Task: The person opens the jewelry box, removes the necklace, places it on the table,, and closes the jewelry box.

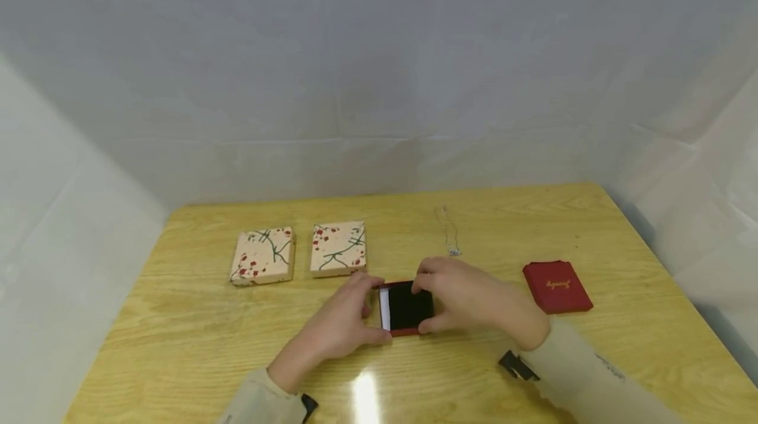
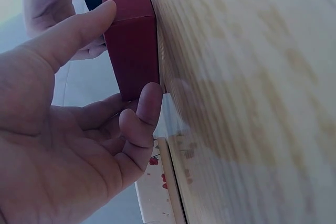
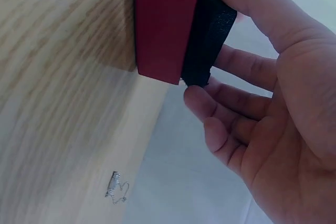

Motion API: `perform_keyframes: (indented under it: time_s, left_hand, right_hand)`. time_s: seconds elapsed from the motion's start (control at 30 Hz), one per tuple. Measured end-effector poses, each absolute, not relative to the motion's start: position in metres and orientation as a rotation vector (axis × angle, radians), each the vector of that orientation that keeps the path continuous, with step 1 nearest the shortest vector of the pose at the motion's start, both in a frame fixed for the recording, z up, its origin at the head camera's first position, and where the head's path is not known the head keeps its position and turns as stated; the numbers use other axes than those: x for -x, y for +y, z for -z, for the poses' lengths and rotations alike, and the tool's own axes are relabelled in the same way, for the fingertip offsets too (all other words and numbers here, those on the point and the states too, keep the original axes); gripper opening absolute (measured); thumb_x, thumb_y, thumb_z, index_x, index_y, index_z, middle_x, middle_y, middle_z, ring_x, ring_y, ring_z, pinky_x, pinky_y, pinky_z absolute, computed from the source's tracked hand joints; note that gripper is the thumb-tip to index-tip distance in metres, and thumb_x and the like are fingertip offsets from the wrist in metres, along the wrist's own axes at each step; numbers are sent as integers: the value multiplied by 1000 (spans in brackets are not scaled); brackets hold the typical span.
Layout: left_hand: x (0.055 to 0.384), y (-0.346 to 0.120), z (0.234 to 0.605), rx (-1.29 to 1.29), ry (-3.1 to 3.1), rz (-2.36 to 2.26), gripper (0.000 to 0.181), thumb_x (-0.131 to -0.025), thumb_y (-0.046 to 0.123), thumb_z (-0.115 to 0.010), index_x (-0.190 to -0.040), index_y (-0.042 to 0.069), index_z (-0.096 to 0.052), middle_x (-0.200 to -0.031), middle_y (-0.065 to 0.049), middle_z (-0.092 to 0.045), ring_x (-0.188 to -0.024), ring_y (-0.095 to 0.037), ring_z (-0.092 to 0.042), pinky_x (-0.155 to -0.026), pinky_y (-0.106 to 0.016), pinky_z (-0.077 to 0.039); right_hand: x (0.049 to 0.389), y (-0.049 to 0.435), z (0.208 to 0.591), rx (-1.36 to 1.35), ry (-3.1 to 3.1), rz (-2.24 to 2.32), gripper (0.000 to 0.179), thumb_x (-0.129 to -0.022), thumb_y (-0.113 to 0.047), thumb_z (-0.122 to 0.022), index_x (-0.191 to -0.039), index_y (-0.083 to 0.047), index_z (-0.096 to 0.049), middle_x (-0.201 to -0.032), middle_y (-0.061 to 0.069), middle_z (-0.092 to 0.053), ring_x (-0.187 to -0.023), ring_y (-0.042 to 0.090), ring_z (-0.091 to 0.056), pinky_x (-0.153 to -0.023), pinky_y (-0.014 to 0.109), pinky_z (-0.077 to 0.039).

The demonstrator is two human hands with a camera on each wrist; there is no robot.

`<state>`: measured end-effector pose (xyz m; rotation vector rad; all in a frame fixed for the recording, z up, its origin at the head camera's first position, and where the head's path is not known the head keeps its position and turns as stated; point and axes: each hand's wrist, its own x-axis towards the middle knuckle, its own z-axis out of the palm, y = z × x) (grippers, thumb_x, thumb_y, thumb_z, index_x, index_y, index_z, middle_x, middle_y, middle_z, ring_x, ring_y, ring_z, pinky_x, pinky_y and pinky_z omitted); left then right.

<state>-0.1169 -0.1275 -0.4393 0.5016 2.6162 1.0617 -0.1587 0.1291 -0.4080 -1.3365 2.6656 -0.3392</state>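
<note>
A small red jewelry box base [image 2: 135,51] lies on the table with its long side near me. My left hand [image 1: 339,324] grips its left end, thumb on the near side and fingers at the far side. A black padded insert [image 1: 408,305] is in the box; in the right wrist view its right end stands raised above the red wall. My right hand [image 1: 462,293] pinches the insert at that end between thumb and fingers. A pale strip [image 1: 385,309] shows along the left inside edge of the box.
A red lid [image 1: 558,286] with gold lettering lies to the right. Behind my right hand is a silver necklace [image 1: 453,250]. Two floral boxes, one farther left [image 1: 263,256] and one nearer [image 1: 339,249], sit at the back left. White sheeting [image 1: 379,81] surrounds the wooden table.
</note>
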Motion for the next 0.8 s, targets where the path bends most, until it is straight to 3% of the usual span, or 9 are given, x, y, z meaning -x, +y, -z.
perform_keyframes:
  time_s: [0.6,0.8]
  left_hand:
    - [117,-128,438,-505,2598,-1045,88,-83,28,-93,-153,0,-49,-105,-3,-54,-84,-16,-52,-68,-34,-47]
    - [116,-128,438,-497,2605,-1044,87,-82,28,-94,-152,0,-50,-106,-3,-55,-84,-16,-52,-69,-35,-47]
  right_hand:
    - [160,128,426,1433,2643,475,52,-84,-49,-89,-118,-11,-77,-120,3,-67,-104,18,-65,-94,39,-59]
    - [159,131,431,1416,2650,484,45,-91,-48,-82,-118,-12,-80,-121,1,-68,-107,17,-63,-96,41,-57]
